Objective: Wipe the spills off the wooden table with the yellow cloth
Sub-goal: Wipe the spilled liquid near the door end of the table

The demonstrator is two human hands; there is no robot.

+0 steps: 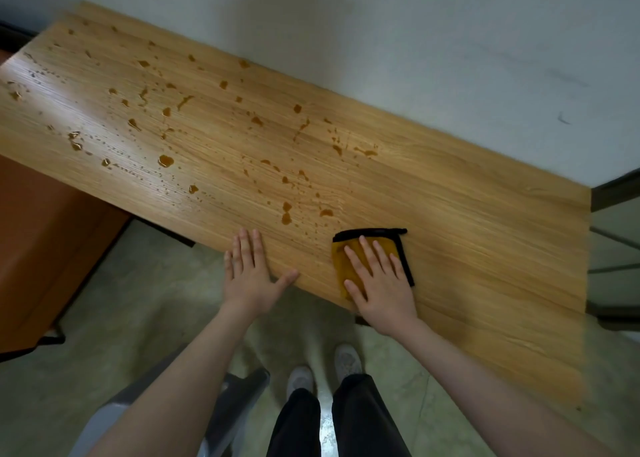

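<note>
A long wooden table [467, 221] stands against a pale wall. Brown liquid spills [165, 160] dot its left and middle parts in several drops and streaks. A folded yellow cloth [341, 266] with a black hem lies near the table's front edge. My right hand [379, 280] presses flat on the cloth with its fingers spread and straight. My left hand [251, 269] rests flat on the bare wood at the front edge, to the left of the cloth, holding nothing.
A reddish-brown cabinet [45, 249] stands at the left below the table end. A grey chair [221, 408] is beside my legs on the pale floor. A dark metal frame [613, 269] sits past the table's right end.
</note>
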